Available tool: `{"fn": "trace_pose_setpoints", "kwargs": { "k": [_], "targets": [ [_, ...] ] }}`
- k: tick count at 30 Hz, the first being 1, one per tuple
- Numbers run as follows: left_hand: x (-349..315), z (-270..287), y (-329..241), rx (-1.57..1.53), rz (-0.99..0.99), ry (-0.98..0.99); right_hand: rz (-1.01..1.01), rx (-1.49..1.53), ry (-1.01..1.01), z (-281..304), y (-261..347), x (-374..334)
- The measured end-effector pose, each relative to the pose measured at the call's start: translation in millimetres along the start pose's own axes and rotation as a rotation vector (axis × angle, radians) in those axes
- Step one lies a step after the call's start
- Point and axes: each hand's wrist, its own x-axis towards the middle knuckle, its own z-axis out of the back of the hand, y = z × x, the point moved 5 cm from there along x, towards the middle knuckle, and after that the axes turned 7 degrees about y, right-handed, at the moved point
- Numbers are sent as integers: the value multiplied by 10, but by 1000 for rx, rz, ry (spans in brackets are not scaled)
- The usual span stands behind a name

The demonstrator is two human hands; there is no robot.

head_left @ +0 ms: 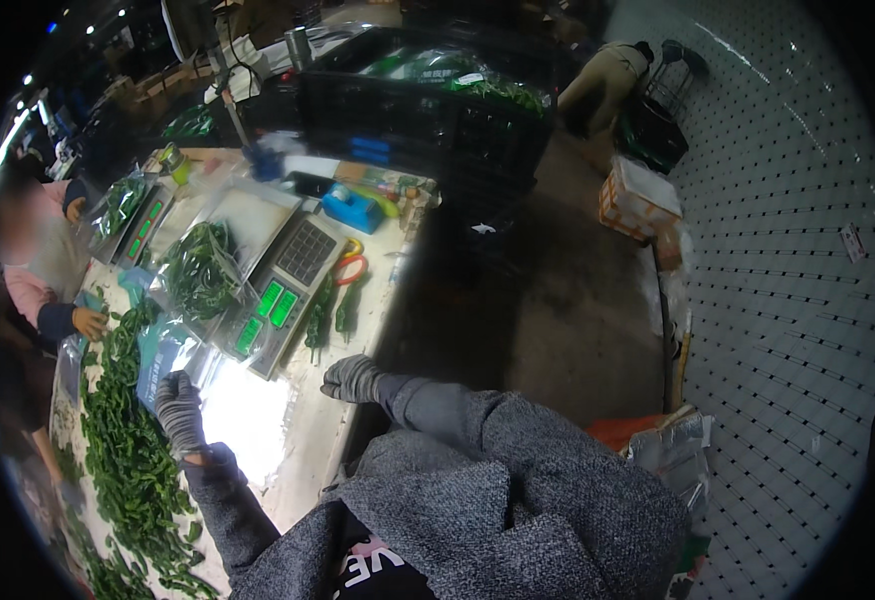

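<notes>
My left hand (181, 408), in a grey striped glove, has its fingers closed at the lower edge of a clear plastic bag (165, 358) with blue print. Beside that hand a long heap of green peppers (123, 420) covers the table's left part. My right hand (352, 380), gloved alike, is curled shut over the table's near right edge, and nothing shows in it. Ahead, a clear bag of green peppers (201, 270) rests on a digital scale (276, 300) with lit green displays. Two or three loose peppers (345, 308) lie right of the scale.
Red-handled scissors (352, 268) and a blue box-shaped holder (352, 210) lie beyond the scale. Across the table a co-worker's hand (89, 322) is at the pepper heap, near a second scale (142, 232). Black crates (418, 125) stand behind; a white foam box (642, 198) sits on the floor.
</notes>
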Motion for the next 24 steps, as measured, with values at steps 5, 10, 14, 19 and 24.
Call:
{"fn": "trace_pose_setpoints", "kwargs": {
  "k": [5,10,14,19,24],
  "targets": [
    [-236,110,-33,163,40,71,22,29,0,-25,23,31],
    [-452,347,278,101,56,51,-14,21,93,-264,-89,91],
    [-694,480,-288,-64,120,27,-151,345,-59,-166,-227,0],
    [-679,874,41,-383,150,3,-250,1236,-150,161,-326,-115],
    [-399,763,198,-401,282,84,-253,1208,-302,855,-143,-132]
  ]
}}
